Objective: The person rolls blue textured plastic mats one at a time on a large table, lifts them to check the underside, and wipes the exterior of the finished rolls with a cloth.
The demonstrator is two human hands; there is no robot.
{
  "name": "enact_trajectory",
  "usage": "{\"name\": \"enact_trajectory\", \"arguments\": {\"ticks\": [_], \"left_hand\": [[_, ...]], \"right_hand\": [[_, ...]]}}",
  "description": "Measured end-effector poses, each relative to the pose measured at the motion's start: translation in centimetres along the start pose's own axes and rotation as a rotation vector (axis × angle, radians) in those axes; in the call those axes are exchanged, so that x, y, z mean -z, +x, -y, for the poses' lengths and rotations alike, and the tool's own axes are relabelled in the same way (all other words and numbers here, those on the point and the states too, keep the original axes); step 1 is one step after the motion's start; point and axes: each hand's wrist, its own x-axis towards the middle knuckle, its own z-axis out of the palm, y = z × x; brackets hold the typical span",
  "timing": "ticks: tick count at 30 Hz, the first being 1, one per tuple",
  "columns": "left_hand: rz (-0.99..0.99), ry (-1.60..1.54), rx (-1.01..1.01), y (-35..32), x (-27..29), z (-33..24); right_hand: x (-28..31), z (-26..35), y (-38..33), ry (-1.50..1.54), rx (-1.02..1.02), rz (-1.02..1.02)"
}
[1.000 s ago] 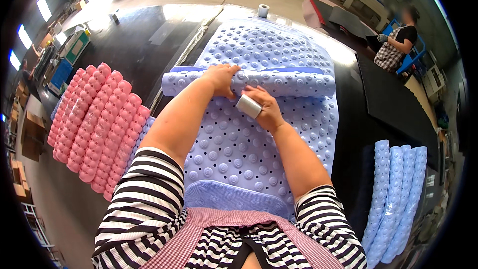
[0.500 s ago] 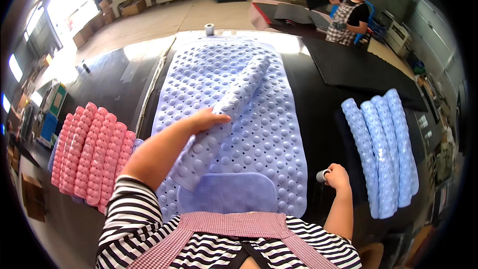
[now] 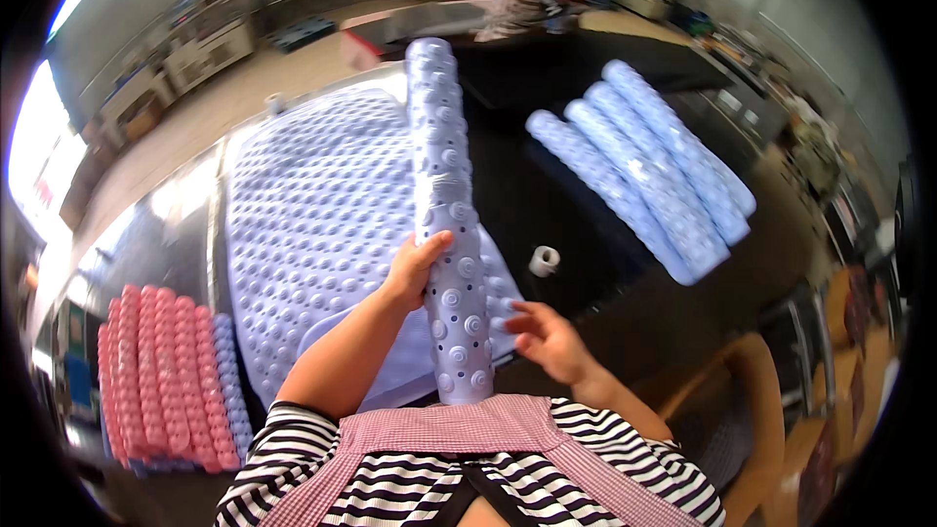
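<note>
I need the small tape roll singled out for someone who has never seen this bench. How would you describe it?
Start at the black table and find the flat blue mat and the stack of rolled blue mats. In the bare gap between them, just beyond the right hand, lies the tape roll. It is a small white ring, the only item there without bumps.

The person's left hand (image 3: 415,271) grips a rolled pale-blue bath mat (image 3: 446,224), holding it lengthwise away from the body. The right hand (image 3: 547,340) hovers open just beside the roll's near end. A flat blue mat (image 3: 312,234) lies beneath on the dark worktop (image 3: 586,195). A small tape roll (image 3: 544,260) sits right of it, rolled blue mats (image 3: 644,166) farther right, pink rolls (image 3: 151,371) near left.
</note>
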Motion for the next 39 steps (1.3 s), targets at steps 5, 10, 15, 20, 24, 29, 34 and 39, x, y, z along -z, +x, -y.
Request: {"name": "enact_trajectory", "arguments": {"ticks": [5, 10, 15, 20, 24, 29, 34, 39], "left_hand": [[-0.040, 0.094, -0.143, 2.1, -8.3, 5.3], [0.054, 0.174, -0.252, 3.6, -17.2, 9.5], [0.583, 0.413, -0.234, 8.8, -24.4, 6.4], [0.623, 0.887, -0.246, 12.1, -28.2, 6.0], [0.717, 1.175, -0.087, 11.0, -25.3, 9.8], [0.479, 1.152, 0.222, 5.3, -15.7, 13.7], [-0.048, 0.920, 0.334, -3.4, -9.2, 15.6], [-0.192, 0.820, 0.321, -7.6, -7.1, 18.1]], "right_hand": [[-0.5, -3.5, -6.7, -0.022, 0.045, -0.042], [4.7, -2.8, -10.2, -0.039, 0.219, -0.390], [15.3, -0.7, -11.4, 0.148, 0.492, -0.531], [31.4, 8.1, -12.2, -0.386, 0.497, -0.682], [41.1, 12.1, -9.6, -0.698, 0.310, -0.624], [41.9, 9.5, -5.9, -1.103, 0.085, -0.654], [43.2, 9.9, -5.5, -1.017, 0.029, -0.630], [46.1, 9.2, -4.2, -0.924, 0.146, -0.501]]}}
